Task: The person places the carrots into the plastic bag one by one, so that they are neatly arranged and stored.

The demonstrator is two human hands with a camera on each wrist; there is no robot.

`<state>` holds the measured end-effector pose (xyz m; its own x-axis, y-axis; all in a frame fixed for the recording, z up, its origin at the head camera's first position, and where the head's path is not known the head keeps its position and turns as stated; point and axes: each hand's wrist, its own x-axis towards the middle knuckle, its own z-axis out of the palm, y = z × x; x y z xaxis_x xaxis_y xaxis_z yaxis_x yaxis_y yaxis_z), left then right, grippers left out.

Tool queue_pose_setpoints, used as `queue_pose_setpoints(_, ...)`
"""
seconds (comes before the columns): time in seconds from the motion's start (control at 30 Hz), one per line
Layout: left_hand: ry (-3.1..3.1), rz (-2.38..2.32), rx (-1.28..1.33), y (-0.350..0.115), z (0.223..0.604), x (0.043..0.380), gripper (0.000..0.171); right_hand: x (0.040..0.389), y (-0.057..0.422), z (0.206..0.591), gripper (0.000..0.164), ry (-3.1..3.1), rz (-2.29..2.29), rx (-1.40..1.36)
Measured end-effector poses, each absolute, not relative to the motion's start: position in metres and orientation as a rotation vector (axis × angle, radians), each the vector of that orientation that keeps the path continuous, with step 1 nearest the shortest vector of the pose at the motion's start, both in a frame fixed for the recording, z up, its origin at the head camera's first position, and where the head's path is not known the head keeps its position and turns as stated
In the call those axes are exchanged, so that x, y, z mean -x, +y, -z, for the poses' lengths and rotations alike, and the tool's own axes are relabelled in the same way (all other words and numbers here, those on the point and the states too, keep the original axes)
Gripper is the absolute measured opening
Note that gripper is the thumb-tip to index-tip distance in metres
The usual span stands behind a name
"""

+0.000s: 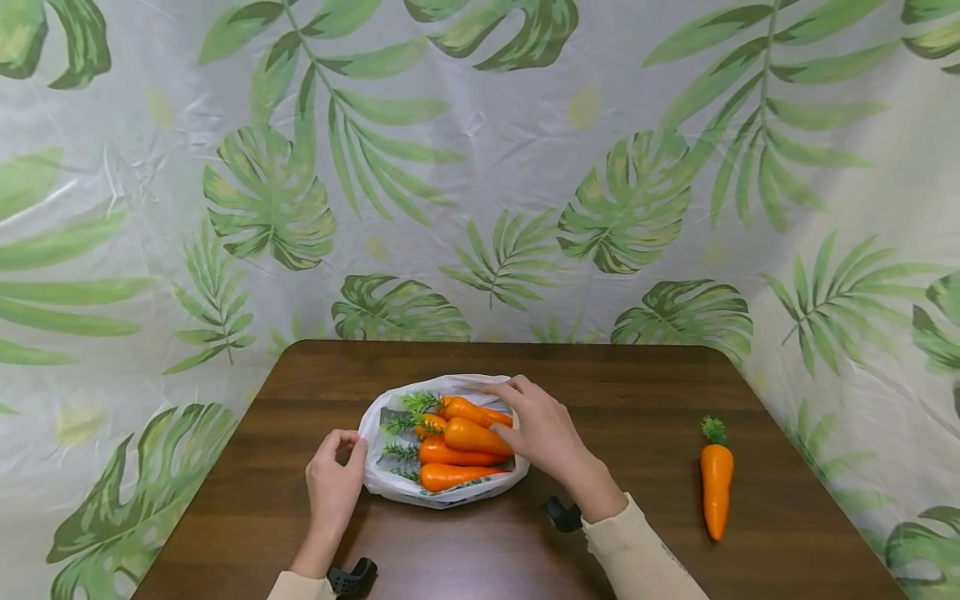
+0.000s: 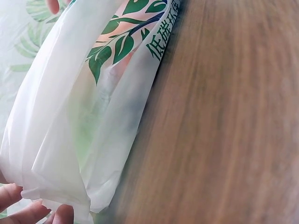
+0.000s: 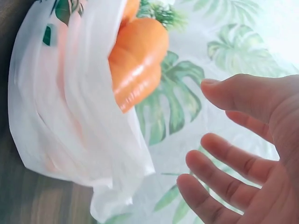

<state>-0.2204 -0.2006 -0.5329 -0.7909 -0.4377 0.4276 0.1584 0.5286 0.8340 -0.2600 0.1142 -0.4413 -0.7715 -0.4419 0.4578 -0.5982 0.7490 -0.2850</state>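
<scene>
A white plastic bag point(image 1: 378, 471) lies with its mouth open at the middle of the table, and several orange toy carrots point(image 1: 474, 436) with green tops are inside it. My left hand point(image 1: 335, 479) pinches the bag's left edge; in the left wrist view its fingertips point(image 2: 23, 217) are on the white plastic beside a printed leaf design. Over the right side of the bag hovers my right hand point(image 1: 551, 433), fingers apart and gently bent. The right wrist view shows nothing in that hand point(image 3: 252, 154), with carrots point(image 3: 140, 58) showing above the bag's rim.
One more carrot point(image 1: 717, 487) lies on the right part of the dark wooden table point(image 1: 637, 392), its green top pointing away from me. A leaf-patterned curtain point(image 1: 510, 167) hangs behind the table and around its sides.
</scene>
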Motion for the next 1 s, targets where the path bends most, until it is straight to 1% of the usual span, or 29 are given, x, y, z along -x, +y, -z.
queue_pose_setpoints(0.7,-2.157,1.248,-0.250,-0.201,0.535,0.219,0.004,0.253,0.173,0.428,0.061,-2.577,-0.724,-0.556)
queue_pose_setpoints(1.0,-2.130,1.235,-0.212,-0.198,0.531,0.218,0.005,0.243,0.214,0.430,0.062,-2.588,-0.733,-0.411)
